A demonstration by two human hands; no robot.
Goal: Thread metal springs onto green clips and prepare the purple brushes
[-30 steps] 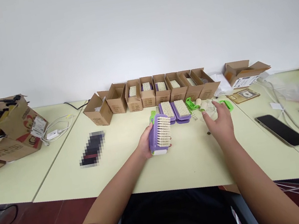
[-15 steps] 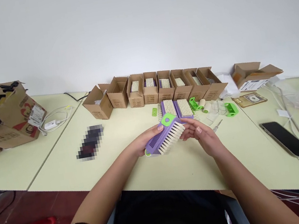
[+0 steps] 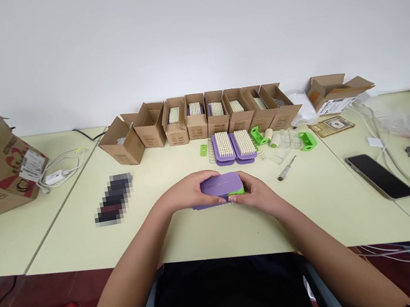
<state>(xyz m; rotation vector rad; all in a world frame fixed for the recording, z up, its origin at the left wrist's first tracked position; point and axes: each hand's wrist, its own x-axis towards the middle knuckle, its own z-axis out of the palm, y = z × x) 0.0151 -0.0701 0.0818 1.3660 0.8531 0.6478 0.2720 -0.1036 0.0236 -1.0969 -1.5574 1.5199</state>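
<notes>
While the left hand [image 3: 186, 194] and right hand [image 3: 258, 197] are curled firmly around opposite ends of the purple brush [image 3: 220, 185] at frame centre, apply even thumb pressure along its near edge; hold it level over the surface [image 3: 219, 235].

**Purple brush [image 3: 220, 185] held between your two hands**

The brush you hold is a rounded purple block, its smooth top facing up and a faint line of marking running along it. A bright green part [image 3: 238, 191] shows at its right front corner, beside your right thumb. Your left hand [image 3: 188, 192] wraps its left side; your right hand [image 3: 258, 194] grips the right end. It lies roughly level, lengthwise across you, over the near part of the bench [image 3: 299, 219]. Your fingers hide much of its lower side.
</notes>
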